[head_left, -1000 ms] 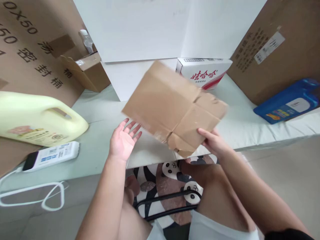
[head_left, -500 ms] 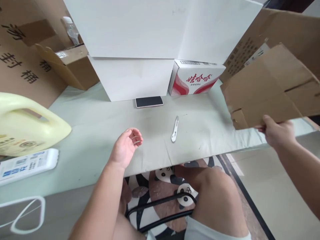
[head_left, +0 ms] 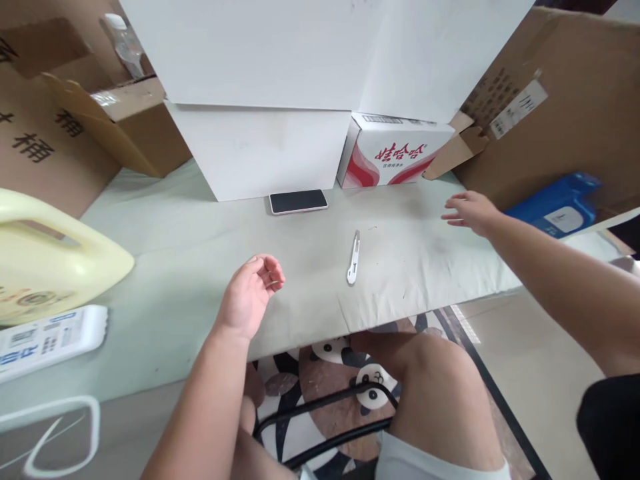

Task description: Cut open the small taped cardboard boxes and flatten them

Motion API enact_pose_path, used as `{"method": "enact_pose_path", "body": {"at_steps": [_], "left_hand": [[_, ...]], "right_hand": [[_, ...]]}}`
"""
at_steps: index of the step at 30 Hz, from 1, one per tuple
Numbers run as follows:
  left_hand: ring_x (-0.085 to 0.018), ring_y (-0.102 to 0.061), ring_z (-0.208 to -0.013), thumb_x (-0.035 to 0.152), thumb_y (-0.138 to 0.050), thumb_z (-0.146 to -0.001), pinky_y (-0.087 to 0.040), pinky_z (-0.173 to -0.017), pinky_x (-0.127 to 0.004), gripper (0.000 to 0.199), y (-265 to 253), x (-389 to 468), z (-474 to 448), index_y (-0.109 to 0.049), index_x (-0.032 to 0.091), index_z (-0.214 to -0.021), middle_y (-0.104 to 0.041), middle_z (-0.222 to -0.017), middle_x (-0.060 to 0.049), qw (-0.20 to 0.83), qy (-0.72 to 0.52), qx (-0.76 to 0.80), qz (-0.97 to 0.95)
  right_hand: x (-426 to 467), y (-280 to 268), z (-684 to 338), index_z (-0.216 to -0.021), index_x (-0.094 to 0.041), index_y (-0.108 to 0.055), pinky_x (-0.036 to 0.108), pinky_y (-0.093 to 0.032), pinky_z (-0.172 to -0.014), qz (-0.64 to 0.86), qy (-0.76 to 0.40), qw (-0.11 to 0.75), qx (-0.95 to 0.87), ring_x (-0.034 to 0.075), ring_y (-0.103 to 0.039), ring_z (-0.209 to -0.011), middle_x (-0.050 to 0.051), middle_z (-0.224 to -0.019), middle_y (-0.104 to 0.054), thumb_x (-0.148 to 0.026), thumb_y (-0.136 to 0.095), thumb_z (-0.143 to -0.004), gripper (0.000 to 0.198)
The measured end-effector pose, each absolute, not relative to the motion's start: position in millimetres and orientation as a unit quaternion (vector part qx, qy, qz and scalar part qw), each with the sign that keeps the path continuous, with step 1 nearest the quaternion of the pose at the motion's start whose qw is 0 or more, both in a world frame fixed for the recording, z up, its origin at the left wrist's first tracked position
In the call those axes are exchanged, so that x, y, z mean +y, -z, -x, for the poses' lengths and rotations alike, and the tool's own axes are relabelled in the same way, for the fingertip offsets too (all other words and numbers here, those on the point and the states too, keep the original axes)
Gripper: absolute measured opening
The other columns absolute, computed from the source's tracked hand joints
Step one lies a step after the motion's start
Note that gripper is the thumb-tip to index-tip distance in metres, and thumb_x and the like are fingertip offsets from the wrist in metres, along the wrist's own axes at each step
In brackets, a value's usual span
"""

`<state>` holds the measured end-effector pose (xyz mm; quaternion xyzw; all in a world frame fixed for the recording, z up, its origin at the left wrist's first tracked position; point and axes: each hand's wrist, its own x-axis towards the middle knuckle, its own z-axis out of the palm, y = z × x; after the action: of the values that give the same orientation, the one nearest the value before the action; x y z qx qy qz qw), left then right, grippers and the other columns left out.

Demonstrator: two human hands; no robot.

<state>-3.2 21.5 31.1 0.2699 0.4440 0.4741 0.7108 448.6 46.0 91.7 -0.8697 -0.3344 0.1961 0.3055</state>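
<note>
My left hand [head_left: 251, 293] hovers over the front of the table, palm turned inward. Its fingers are loosely curved with nothing in them. To its right a white utility knife [head_left: 354, 259] lies on the cloth. My right hand [head_left: 469, 211] reaches over the right side of the table, fingers stretched out, empty. Beyond it, a piece of brown cardboard [head_left: 454, 155] leans beside a white-and-red carton [head_left: 395, 157]; part of it is hidden behind the carton. A blue bottle [head_left: 555, 208] lies near my right forearm.
A phone [head_left: 299, 201] lies before a tall white panel [head_left: 265, 153]. Large brown cardboard stands at the right [head_left: 575, 127]. On the left are a pale yellow jug [head_left: 55, 257], a white packet [head_left: 55, 340], an open brown box [head_left: 145, 130] and a clear bottle [head_left: 127, 50].
My right hand has let go of the flat cardboard sheet and moved left and away from me. The blue bottle has come into sight. My left hand stays about where it was.
</note>
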Motion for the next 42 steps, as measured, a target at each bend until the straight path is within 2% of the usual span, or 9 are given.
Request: {"method": "enact_pose_path", "body": {"at_steps": [3,6,13,18,26,29,33,37,42], "left_hand": [[-0.014,-0.056,-0.067,0.039,-0.069,-0.065,-0.048,-0.062,-0.024,0.022,-33.5,16.2,6.1,-0.064,0.018,-0.071,-0.059,-0.072,-0.001,0.713,-0.481,0.436,-0.266],[-0.014,-0.056,-0.067,0.041,-0.069,-0.066,-0.046,-0.063,-0.024,0.024,-33.9,10.8,8.3,-0.063,0.018,-0.072,-0.060,-0.072,-0.001,0.716,-0.486,0.419,-0.274],[-0.013,-0.056,-0.068,0.048,-0.067,-0.067,-0.045,-0.066,-0.025,0.031,-30.1,8.4,23.4,-0.061,0.020,-0.076,-0.060,-0.074,0.001,0.696,-0.503,0.408,-0.311],[-0.014,-0.059,-0.071,0.047,-0.063,-0.073,-0.045,-0.069,-0.026,0.028,-27.7,10.5,51.0,-0.063,0.020,-0.079,-0.063,-0.078,-0.001,0.646,-0.503,0.447,-0.361],[-0.014,-0.058,-0.068,0.050,-0.062,-0.073,-0.043,-0.067,-0.027,0.031,-29.4,9.3,76.6,-0.062,0.020,-0.077,-0.062,-0.075,-0.002,0.633,-0.555,0.439,-0.314],[-0.014,-0.058,-0.068,0.048,-0.062,-0.073,-0.043,-0.067,-0.026,0.029,-33.6,8.7,77.1,-0.061,0.019,-0.075,-0.061,-0.074,-0.001,0.626,-0.569,0.435,-0.308],[-0.014,-0.057,-0.067,0.048,-0.061,-0.072,-0.042,-0.066,-0.026,0.029,-35.5,7.9,83.3,-0.061,0.019,-0.075,-0.060,-0.072,-0.001,0.615,-0.581,0.442,-0.298],[-0.013,-0.057,-0.069,0.049,-0.061,-0.073,-0.044,-0.068,-0.026,0.030,-33.9,7.8,93.1,-0.061,0.019,-0.076,-0.061,-0.073,0.000,0.601,-0.597,0.453,-0.277],[-0.015,-0.058,-0.068,0.047,-0.061,-0.075,-0.043,-0.068,-0.028,0.028,-33.2,11.3,97.5,-0.060,0.020,-0.075,-0.062,-0.072,-0.001,0.605,-0.606,0.452,-0.252]], "right_hand": [[51.0,-71.6,-401.1,-0.110,-0.012,-0.066,0.030,-0.057,-0.076,0.842,-0.190,0.214,-0.458,0.015,-0.072,-0.077,0.019,-0.114,-0.072,-0.018,-0.060,-0.095,0.017],[73.9,-54.4,-334.1,-0.104,-0.018,-0.071,0.038,-0.055,-0.099,0.772,-0.162,0.133,-0.600,0.022,-0.073,-0.099,0.011,-0.114,-0.075,-0.019,-0.068,-0.089,0.015],[155.8,-18.3,-215.5,-0.142,-0.022,-0.060,0.048,-0.047,-0.114,0.651,-0.081,0.046,-0.753,0.033,-0.057,-0.136,0.011,-0.154,-0.055,-0.021,-0.055,-0.092,0.050],[176.0,-3.1,-207.0,-0.149,-0.026,-0.057,0.051,-0.047,-0.116,0.638,-0.063,0.005,-0.768,0.031,-0.051,-0.145,0.004,-0.162,-0.047,-0.019,-0.045,-0.098,0.053],[170.0,6.6,-202.3,-0.137,-0.023,-0.067,0.052,-0.049,-0.113,0.638,-0.014,0.032,-0.769,0.031,-0.056,-0.139,0.008,-0.149,-0.063,-0.018,-0.046,-0.094,0.049],[168.8,-1.0,-189.4,-0.131,-0.018,-0.069,0.054,-0.049,-0.110,0.626,0.002,0.061,-0.777,0.034,-0.058,-0.133,0.015,-0.139,-0.068,-0.014,-0.049,-0.086,0.049],[159.7,-15.8,-144.8,-0.125,-0.011,-0.066,0.055,-0.049,-0.104,0.578,0.014,0.112,-0.808,0.038,-0.059,-0.120,0.022,-0.128,-0.068,-0.016,-0.049,-0.086,0.043],[163.7,-32.4,-67.4,-0.125,-0.017,-0.064,0.048,-0.051,-0.106,0.481,-0.024,0.145,-0.864,0.032,-0.060,-0.121,0.016,-0.130,-0.065,-0.016,-0.051,-0.088,0.039],[212.9,-64.6,38.0,-0.130,-0.018,-0.062,0.036,-0.052,-0.108,0.420,-0.071,0.187,-0.885,0.023,-0.059,-0.129,0.012,-0.145,-0.055,-0.007,-0.048,-0.086,0.048]]}}
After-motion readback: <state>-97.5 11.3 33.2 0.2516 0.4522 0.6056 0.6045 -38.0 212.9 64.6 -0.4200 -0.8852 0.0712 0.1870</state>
